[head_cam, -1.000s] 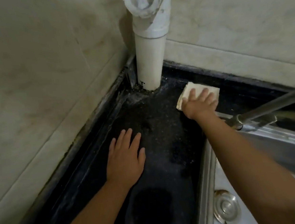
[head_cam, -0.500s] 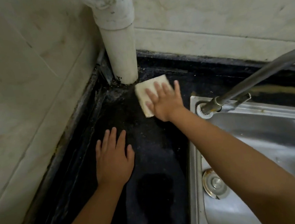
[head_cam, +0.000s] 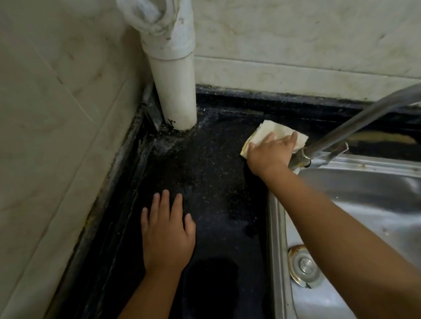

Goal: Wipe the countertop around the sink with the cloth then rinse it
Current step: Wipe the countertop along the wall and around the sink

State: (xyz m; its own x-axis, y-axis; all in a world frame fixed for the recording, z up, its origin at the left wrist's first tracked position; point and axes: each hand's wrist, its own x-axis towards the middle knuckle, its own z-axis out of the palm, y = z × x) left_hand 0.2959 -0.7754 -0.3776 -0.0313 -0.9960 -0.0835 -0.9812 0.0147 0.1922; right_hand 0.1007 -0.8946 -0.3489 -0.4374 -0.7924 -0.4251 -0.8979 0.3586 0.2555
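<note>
A folded cream cloth lies on the black speckled countertop behind the sink's left corner. My right hand presses flat on the cloth, fingers pointing to the back right, just left of the tap's base. My left hand rests palm down on the countertop with fingers spread, holding nothing. The steel sink fills the right side, its rim touching my right forearm.
A white drain pipe stands in the back corner, with grime around its foot. The steel tap slants up to the right over the sink. Tiled walls close off the left and back. A drain plug sits in the basin.
My right hand has slid the cloth to the right, away from the pipe's foot to the tap's base. My left hand has stayed flat on the countertop.
</note>
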